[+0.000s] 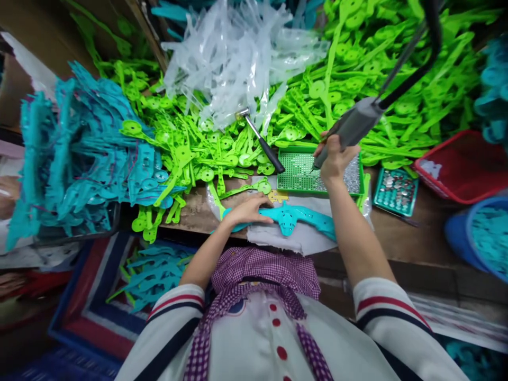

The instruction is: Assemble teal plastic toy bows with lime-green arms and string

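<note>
A long turquoise plastic part [286,216] lies across white paper at the table's front edge. My left hand [251,210] rests over its left end, with the fingers around it. Held in my right hand [336,159] is a grey electric screwdriver [359,123], its cord running up and away. The driver's tip points down over a green tray [282,181] of small silver screws [352,177]. Between the hands, just behind the turquoise part, a small yellow piece [279,196] shows.
Bright green parts [301,114] pile up behind, under translucent white pieces [234,58]. A hammer [264,144] leans there. Turquoise parts [87,153] stack at left. On the right are a small compartment tray [396,191], a red basket [468,172] and a blue bucket [462,233].
</note>
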`<state>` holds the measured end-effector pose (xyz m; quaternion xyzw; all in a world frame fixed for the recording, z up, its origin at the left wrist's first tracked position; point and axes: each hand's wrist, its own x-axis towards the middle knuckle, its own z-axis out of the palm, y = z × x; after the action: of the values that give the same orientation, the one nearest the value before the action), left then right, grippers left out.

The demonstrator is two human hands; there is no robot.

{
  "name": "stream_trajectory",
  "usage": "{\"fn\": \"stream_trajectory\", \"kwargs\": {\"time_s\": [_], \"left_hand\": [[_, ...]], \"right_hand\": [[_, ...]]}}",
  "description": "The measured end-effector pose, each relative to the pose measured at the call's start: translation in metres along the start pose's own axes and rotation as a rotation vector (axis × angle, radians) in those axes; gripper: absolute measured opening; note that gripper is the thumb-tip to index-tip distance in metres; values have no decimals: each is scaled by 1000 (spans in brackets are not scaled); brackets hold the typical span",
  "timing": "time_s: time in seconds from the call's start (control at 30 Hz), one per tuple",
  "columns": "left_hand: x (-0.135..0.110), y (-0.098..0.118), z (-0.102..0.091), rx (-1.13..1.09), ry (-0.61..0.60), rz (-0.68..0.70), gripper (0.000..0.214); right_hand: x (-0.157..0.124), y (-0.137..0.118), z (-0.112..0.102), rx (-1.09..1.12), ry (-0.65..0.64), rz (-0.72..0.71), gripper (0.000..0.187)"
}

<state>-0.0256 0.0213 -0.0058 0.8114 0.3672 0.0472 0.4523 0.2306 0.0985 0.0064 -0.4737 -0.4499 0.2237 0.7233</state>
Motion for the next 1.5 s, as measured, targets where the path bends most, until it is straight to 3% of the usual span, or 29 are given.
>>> {"fn": "stream_trajectory", "kwargs": {"time_s": [0.83, 1.23, 1.5], "left_hand": [[-1, 2, 0, -5, 2, -3, 46], [-1, -4, 3, 8, 21, 31, 48], [-1, -2, 3, 21, 25, 31, 46]], "right_hand": [[0, 8, -1, -90, -44, 77, 57], [0, 17, 3, 4, -25, -62, 49], [1, 21, 4, 12, -17, -57, 52]]}}
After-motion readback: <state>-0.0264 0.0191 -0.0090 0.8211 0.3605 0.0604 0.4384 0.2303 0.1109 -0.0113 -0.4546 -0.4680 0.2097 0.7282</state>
